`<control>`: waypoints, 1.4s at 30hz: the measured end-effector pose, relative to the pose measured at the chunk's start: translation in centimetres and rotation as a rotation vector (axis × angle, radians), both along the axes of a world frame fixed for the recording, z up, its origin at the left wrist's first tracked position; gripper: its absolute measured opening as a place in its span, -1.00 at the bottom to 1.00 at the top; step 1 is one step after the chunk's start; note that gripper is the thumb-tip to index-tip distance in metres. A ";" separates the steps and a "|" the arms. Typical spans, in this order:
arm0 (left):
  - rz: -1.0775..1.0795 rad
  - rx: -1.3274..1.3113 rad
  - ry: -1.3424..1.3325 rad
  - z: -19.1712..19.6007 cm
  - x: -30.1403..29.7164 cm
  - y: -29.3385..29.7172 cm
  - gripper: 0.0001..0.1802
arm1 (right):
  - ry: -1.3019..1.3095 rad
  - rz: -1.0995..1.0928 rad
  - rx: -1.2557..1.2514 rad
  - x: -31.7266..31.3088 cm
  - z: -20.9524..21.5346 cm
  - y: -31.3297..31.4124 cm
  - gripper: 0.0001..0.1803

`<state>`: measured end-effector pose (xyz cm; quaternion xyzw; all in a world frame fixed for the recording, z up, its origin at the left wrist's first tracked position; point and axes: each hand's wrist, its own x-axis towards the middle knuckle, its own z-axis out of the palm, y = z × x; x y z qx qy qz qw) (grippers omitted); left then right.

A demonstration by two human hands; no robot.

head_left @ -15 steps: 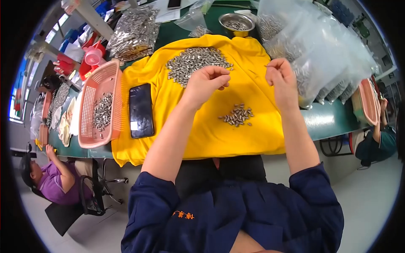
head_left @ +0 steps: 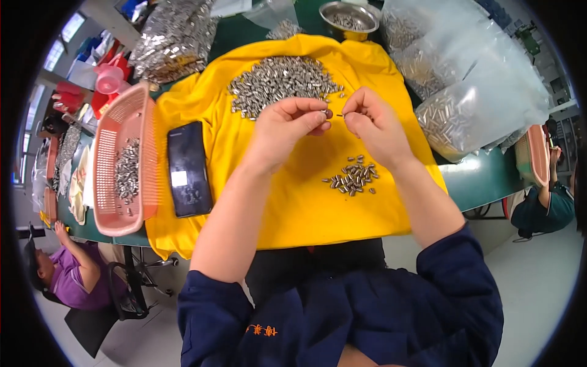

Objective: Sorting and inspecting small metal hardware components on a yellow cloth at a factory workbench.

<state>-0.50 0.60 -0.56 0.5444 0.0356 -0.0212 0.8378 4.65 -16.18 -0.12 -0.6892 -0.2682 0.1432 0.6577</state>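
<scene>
Over the yellow cloth (head_left: 293, 214), my two hands are close together with thumb and fingers pinched. A small shiny metal piece (head_left: 324, 112), mostly covered by the fingertips, is in my left hand (head_left: 278, 131). My right hand (head_left: 380, 128) pinches a thin dark pin (head_left: 340, 115), which points at the left fingertips with a small gap between. Behind the hands lies a large heap of small silver metal cylinders (head_left: 275, 82). Nearer me, below the hands, is a smaller pile of similar cylinders (head_left: 351, 178).
A dark phone (head_left: 189, 168) and a pink basket (head_left: 147, 202) holding metal parts are at left. A metal bowl (head_left: 350, 21) stands at the back. Clear bags of parts (head_left: 449, 119) crowd the right; a silver plastic-wrapped stack (head_left: 174, 40) is back left. People sit at both sides.
My right hand has moved left toward my left hand, bringing the pin close to the left fingertips. The whole view has shifted slightly.
</scene>
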 end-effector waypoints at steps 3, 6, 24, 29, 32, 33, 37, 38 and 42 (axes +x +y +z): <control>-0.034 0.020 -0.016 -0.6 -0.1 0.2 -0.84 | -0.119 -0.021 -0.026 -0.5 0.6 0.5 -0.96; -0.042 0.029 -0.020 -1.0 -0.1 0.1 -0.84 | -0.139 -0.022 -0.075 -0.5 0.5 0.6 -0.96; -0.019 0.247 -0.083 -0.5 -0.6 -0.7 -0.87 | -0.478 -0.078 -0.245 -1.2 1.0 0.5 -0.94; 0.025 0.238 -0.087 -0.8 -0.4 -0.7 -0.87 | -0.437 -0.107 -0.189 -1.0 0.8 0.5 -0.93; 0.051 0.200 -0.079 -0.7 -0.3 -0.3 -0.87 | -0.404 -0.130 -0.179 -1.1 1.2 0.3 -0.92; 0.046 0.147 -0.087 -0.6 -0.2 -0.3 -0.87 | -0.378 -0.142 -0.165 -1.1 1.3 0.1 -0.92; 0.011 0.140 -0.105 -0.6 -0.4 -0.7 -0.87 | -0.290 -0.087 -0.116 -1.0 1.0 0.3 -0.92; -0.001 0.134 -0.113 -0.6 -0.5 -0.7 -0.87 | -0.282 -0.077 -0.118 -1.1 1.1 0.3 -0.91; -0.022 0.166 -0.141 -0.6 -0.5 -0.8 -0.87 | -0.270 -0.068 -0.130 -1.1 1.2 0.2 -0.91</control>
